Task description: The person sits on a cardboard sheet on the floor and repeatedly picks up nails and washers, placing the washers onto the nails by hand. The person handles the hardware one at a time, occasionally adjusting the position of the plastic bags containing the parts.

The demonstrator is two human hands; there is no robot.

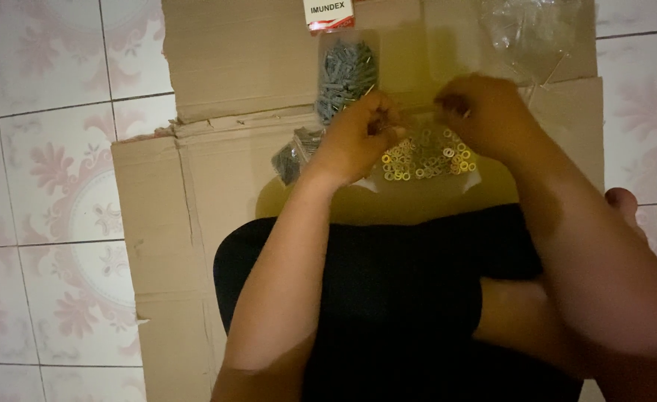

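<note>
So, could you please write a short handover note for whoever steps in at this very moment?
Left hand: pinching the top edge of the clear plastic bag of small gold ring washers.
Right hand: pinching the same top edge further along, bag stretched between both hands.
Around: flattened brown cardboard sheet on the tiled floor; clear bag of grey plastic wall plugs beyond the hands; small bag of dark screws beside the left hand; empty crumpled clear bag at the far right.
Done: washers are inside their bag.
Left: cannot tell whether the bag's mouth is sealed.
</note>
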